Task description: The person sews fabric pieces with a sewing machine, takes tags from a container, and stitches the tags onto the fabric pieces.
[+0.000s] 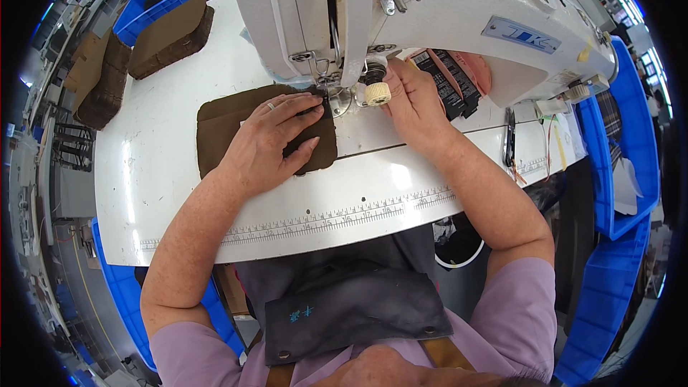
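Observation:
A brown fabric panel (222, 125) with rounded corners lies flat on the white table of a sewing machine (459, 7). My left hand (265, 140) rests on the panel, fingers stretched toward the presser foot (340, 104). Under its fingertips, a small dark piece shows at the panel's right edge, close to the needle area. My right hand (419, 111) is on the other side of the presser foot, just right of the cream knob (377, 94). The machine head hides its fingertips, so whether they hold anything is not visible.
Stacked brown panels (168, 36) sit at the far left. Black printed strips (455, 89) and pink pieces (474, 72) lie under the machine arm. Thread snips (509, 140) rest at right. Blue bins (631, 201) flank the table; a printed ruler (344, 216) runs along its front.

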